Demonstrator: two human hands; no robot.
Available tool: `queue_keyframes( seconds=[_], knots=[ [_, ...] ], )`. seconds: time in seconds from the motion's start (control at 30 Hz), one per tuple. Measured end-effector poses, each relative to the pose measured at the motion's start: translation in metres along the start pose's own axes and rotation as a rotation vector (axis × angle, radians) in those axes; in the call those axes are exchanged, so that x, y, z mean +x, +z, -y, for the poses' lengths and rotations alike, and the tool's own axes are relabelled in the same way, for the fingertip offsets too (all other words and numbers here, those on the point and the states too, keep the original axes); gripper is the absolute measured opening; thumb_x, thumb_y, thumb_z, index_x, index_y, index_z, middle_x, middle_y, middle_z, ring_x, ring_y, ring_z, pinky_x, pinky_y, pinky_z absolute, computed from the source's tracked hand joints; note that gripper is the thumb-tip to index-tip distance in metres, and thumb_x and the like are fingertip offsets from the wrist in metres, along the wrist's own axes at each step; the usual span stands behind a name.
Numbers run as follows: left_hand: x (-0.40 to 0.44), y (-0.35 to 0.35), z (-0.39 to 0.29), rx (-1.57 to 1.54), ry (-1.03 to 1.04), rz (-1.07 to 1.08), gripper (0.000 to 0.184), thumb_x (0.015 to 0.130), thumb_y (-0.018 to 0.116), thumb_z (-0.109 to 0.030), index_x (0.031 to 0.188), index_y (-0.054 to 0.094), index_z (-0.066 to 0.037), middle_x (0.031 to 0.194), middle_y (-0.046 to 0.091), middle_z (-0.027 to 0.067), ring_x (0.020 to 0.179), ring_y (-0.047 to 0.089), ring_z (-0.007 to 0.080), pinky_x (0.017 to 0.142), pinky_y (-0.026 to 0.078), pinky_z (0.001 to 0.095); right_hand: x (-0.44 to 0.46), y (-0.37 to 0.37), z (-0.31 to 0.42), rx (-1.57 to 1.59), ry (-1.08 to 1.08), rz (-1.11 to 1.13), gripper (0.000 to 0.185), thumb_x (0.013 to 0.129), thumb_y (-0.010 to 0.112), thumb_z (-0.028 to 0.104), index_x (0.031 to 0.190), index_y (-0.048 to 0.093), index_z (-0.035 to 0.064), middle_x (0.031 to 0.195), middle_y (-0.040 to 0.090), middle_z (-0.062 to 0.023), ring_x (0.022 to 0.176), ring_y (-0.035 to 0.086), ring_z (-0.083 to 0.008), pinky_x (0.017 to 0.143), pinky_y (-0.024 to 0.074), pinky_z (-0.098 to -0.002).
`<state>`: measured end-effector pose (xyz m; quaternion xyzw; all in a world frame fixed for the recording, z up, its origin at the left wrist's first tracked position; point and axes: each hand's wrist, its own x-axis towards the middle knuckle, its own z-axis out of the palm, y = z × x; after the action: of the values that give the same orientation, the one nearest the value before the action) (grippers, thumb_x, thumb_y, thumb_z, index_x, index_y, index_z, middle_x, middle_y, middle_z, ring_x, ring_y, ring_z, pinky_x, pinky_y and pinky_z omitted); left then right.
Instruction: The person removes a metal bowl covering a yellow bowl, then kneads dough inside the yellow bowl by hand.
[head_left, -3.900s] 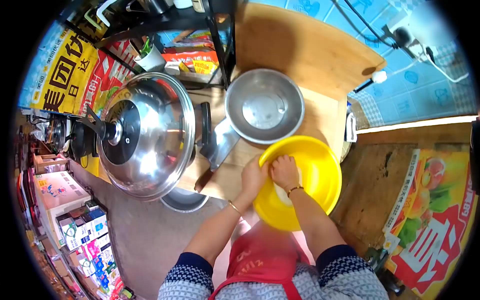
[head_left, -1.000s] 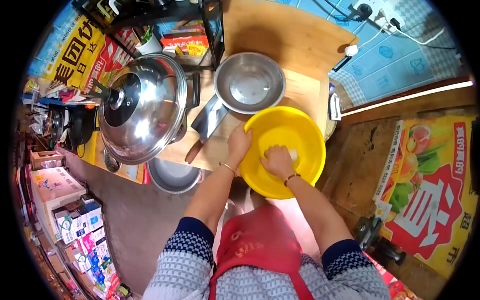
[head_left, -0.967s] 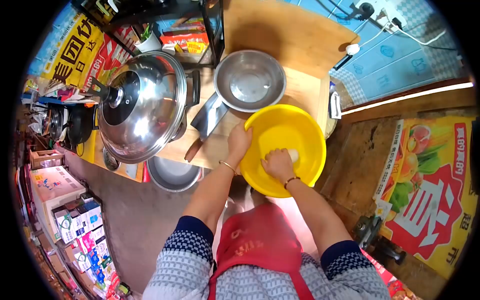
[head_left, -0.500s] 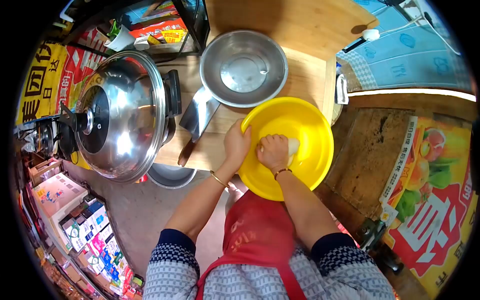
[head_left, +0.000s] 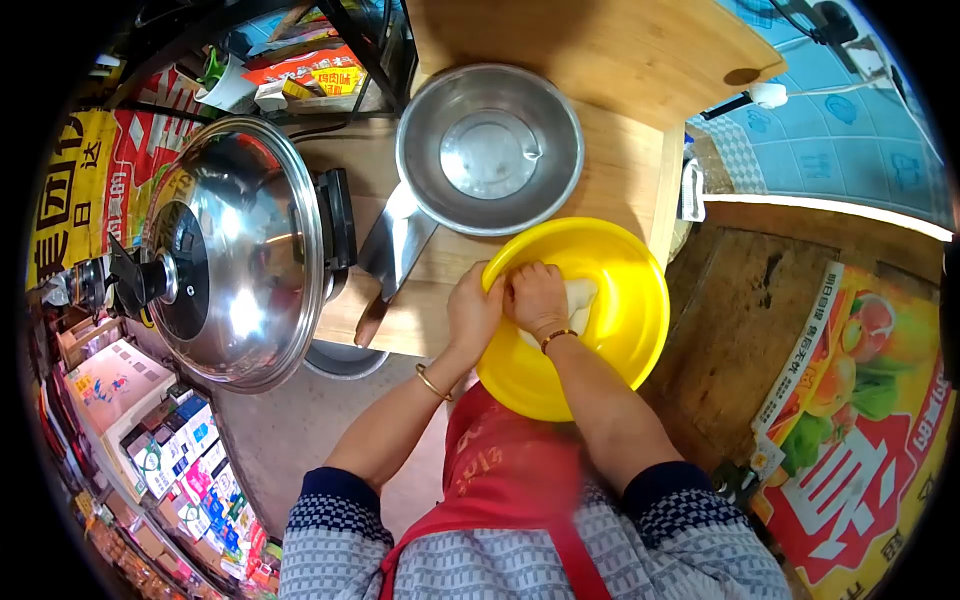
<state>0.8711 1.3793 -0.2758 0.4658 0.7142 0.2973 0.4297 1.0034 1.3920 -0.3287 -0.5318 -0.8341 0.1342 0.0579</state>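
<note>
A yellow bowl (head_left: 632, 330) is at the front edge of the wooden counter, close to my apron. My left hand (head_left: 474, 312) grips its left rim. Inside the bowl, my right hand (head_left: 536, 297) is closed and pressed onto pale dough (head_left: 581, 300), which shows to the right of the fingers and below them. The palm side of my right hand is hidden. Behind the bowl sits a metal basin (head_left: 490, 150) with a little liquid in it. A cleaver (head_left: 396, 245) lies left of the bowl, its blade tip under the basin.
A large lidded pot (head_left: 235, 250) stands on the left, its handle near the cleaver. Another grey basin (head_left: 345, 360) is below the counter edge. Behind are a black rack with packets (head_left: 320, 75) and a small plant pot (head_left: 228, 85). Wooden boards (head_left: 740, 320) are at the right.
My right hand has moved from mid-bowl toward the left rim, close to my left hand, and more dough shows beside it. The camera view has shifted. My left hand still holds the rim.
</note>
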Motion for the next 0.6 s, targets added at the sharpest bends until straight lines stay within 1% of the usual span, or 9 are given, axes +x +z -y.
queue_keyframes(
  seconds=[0.07,0.2,0.33,0.4,0.43,0.47,0.53,0.57,0.6],
  knots=[
    [0.002,0.001,0.002,-0.007,-0.004,0.007,0.021,0.087,0.060,-0.016,0.103,0.063,-0.003,0.090,0.065,0.0213,0.085,0.063,0.0394,0.073,0.049,0.0439,0.003,0.006,-0.002,0.020,-0.008,-0.012,0.019,0.077,0.060,0.029,0.071,0.065,0.0114,0.076,0.062,-0.0065,0.080,0.058,-0.0249,0.074,0.0434,-0.0407],
    [0.001,-0.001,-0.001,-0.023,0.091,-0.041,0.020,0.086,0.061,-0.015,0.101,0.062,-0.002,0.087,0.065,0.0222,0.082,0.063,0.0403,0.072,0.049,0.0444,0.006,0.014,-0.005,0.093,-0.028,-0.066,0.021,0.077,0.060,0.029,0.068,0.066,0.0110,0.072,0.063,-0.0075,0.077,0.059,-0.0259,0.072,0.0462,-0.0402],
    [0.001,-0.001,0.006,0.034,0.102,-0.038,0.019,0.086,0.062,-0.016,0.098,0.062,-0.001,0.084,0.065,0.0231,0.080,0.062,0.0416,0.070,0.049,0.0458,0.010,0.014,-0.008,0.139,-0.065,-0.017,0.022,0.076,0.060,0.028,0.067,0.068,0.0103,0.073,0.066,-0.0095,0.076,0.061,-0.0265,0.072,0.0480,-0.0399],
    [0.000,0.001,0.006,0.092,0.127,-0.079,0.019,0.085,0.062,-0.016,0.097,0.062,-0.001,0.085,0.065,0.0231,0.080,0.062,0.0420,0.070,0.049,0.0463,0.010,0.010,-0.005,0.168,-0.046,0.063,0.023,0.076,0.060,0.029,0.069,0.069,0.0080,0.077,0.067,-0.0114,0.079,0.063,-0.0272,0.070,0.0496,-0.0393],
    [-0.001,0.000,0.005,0.144,0.163,-0.106,0.019,0.085,0.062,-0.017,0.096,0.061,-0.001,0.085,0.065,0.0232,0.080,0.062,0.0425,0.070,0.049,0.0469,0.009,0.005,-0.005,0.193,-0.140,0.024,0.024,0.076,0.060,0.027,0.070,0.070,0.0057,0.078,0.067,-0.0131,0.080,0.063,-0.0295,0.069,0.0505,-0.0400],
    [-0.005,0.000,0.005,0.153,0.167,-0.117,0.019,0.085,0.062,-0.017,0.096,0.061,-0.001,0.085,0.065,0.0232,0.080,0.062,0.0425,0.070,0.049,0.0469,0.006,0.001,-0.006,0.200,-0.150,0.014,0.024,0.076,0.060,0.027,0.070,0.070,0.0057,0.078,0.067,-0.0131,0.080,0.063,-0.0295,0.069,0.0505,-0.0400],
    [-0.007,0.001,0.005,0.148,0.131,-0.176,0.020,0.085,0.062,-0.018,0.096,0.061,-0.001,0.085,0.065,0.0231,0.081,0.062,0.0428,0.071,0.048,0.0476,0.008,-0.023,-0.006,0.171,-0.243,0.220,0.022,0.074,0.060,0.025,0.071,0.070,0.0058,0.080,0.067,-0.0147,0.080,0.063,-0.0302,0.071,0.0508,-0.0401],
    [-0.009,0.002,0.005,0.154,0.144,-0.184,0.020,0.085,0.062,-0.018,0.096,0.061,-0.001,0.085,0.065,0.0231,0.081,0.062,0.0428,0.071,0.048,0.0476,0.003,-0.025,-0.008,0.172,-0.248,0.204,0.022,0.074,0.060,0.025,0.071,0.070,0.0058,0.080,0.067,-0.0147,0.080,0.063,-0.0302,0.071,0.0508,-0.0401],
    [-0.010,0.003,0.004,0.173,0.126,-0.195,0.020,0.085,0.062,-0.018,0.097,0.061,-0.001,0.085,0.065,0.0230,0.082,0.062,0.0427,0.071,0.048,0.0477,-0.006,-0.022,-0.012,0.170,-0.403,0.316,0.022,0.074,0.059,0.024,0.072,0.070,0.0058,0.082,0.067,-0.0159,0.080,0.062,-0.0308,0.074,0.0505,-0.0401]
  ],
)
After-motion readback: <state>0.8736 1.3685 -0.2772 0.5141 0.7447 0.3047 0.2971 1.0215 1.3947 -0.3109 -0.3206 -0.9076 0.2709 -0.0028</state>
